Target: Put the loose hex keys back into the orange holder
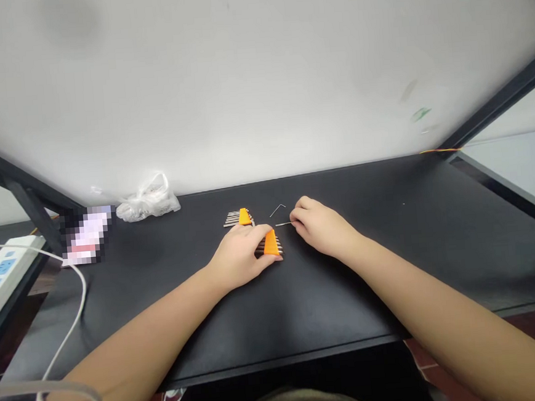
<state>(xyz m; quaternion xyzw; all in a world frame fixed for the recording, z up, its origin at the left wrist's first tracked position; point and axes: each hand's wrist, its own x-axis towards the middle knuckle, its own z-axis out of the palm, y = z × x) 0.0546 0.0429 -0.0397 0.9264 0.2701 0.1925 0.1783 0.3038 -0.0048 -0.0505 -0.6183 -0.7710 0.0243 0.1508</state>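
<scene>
My left hand (240, 256) is closed around an orange holder (271, 242) with several metal hex keys in it; their ends stick out on the right. Just beyond that hand lies a second orange holder (244, 216) with several hex keys pointing left. My right hand (319, 224) pinches a thin metal hex key (283, 224), whose free end points left toward the held holder without touching it. Between the hands, a little farther back, one loose L-shaped hex key (277, 209) rests on the black table (304, 315).
A white plastic bag (148, 199) sits against the wall at the back left. Beside it is a blurred-out pinkish item (87, 236). A white power strip (4, 270) stands at the far left, and a white cable (78, 302) loops down near my left forearm.
</scene>
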